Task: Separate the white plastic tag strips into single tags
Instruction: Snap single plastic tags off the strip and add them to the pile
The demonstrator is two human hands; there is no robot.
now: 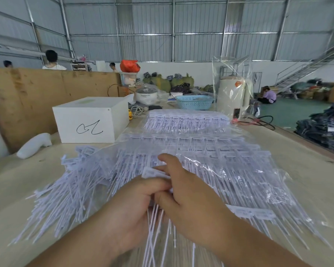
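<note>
1. Head view, lower centre of the frame: I have both hands (162,195) together over the bench (307,176), working one tag strip (155,174) between them.
2. Left hand (137,205): fingers curled in, pinching the strip's flat heads. I cannot see the fingertips well enough to say how many tags they hold.
3. Right hand (189,197): fingers curled over the same strip from the right, index finger raised a little. The two grips meet, which I judge lets one hand brace while the other snaps a tag free.
4. The strip's thin white tails (154,237) hang down between my wrists toward the bottom edge, loose, so only the joined heads take the strain.
5. Left of my hands, a fanned heap of loose tags (69,191) lies on the bench; I take it as the pile of finished singles, within easy reach of the left hand.
6. Under and to the right of my hands, clear bags of tag strips (229,170) lie flat and overlapping, heads toward the top of the frame. A further bag (185,120) sits behind them at centre. Plenty is left to do, I judge.
7. Upper left of centre, a white box (91,120) with a black scribble stands beside the supply; a blue basket (194,103) sits farther back.
</note>
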